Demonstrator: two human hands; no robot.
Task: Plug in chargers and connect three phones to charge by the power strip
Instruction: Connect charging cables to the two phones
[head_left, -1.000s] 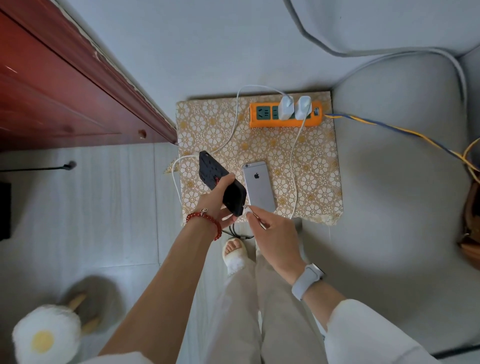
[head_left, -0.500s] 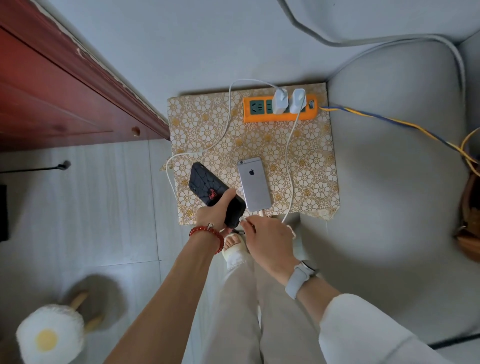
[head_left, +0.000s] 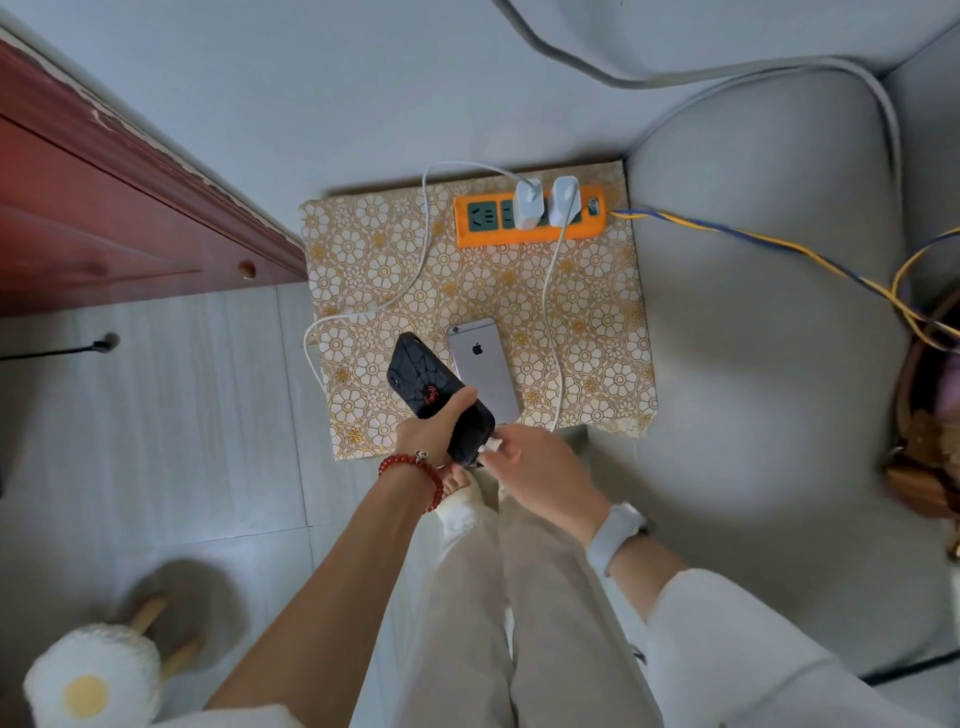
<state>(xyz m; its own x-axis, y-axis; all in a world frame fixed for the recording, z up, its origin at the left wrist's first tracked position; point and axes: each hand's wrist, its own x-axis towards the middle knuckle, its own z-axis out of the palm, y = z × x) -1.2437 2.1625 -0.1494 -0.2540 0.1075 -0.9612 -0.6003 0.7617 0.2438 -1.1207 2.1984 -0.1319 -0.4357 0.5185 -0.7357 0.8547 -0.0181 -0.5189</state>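
An orange power strip (head_left: 478, 236) lies at the back of a floral-patterned stand (head_left: 597, 322), with two white chargers (head_left: 529, 202) plugged in side by side. A silver phone (head_left: 480, 366) lies face down near the stand's front edge. My left hand (head_left: 431, 434) grips a black-cased phone (head_left: 421, 382), tilted above the stand. My right hand (head_left: 524, 462) pinches a white cable plug (head_left: 491, 446) against that phone's bottom end. One white cable (head_left: 423, 270) loops left off the stand; the other cable (head_left: 550, 312) runs down beside the silver phone.
A dark red wooden cabinet (head_left: 104, 208) stands to the left. A grey cushioned seat (head_left: 769, 322) borders the stand on the right, crossed by a blue-yellow cord (head_left: 753, 241). A fluffy egg-shaped slipper (head_left: 88, 680) rests on the tiled floor at lower left. My legs are below.
My left hand has tilted and shifted the black phone toward the silver one, while my right hand brought the cable plug up to its bottom end.
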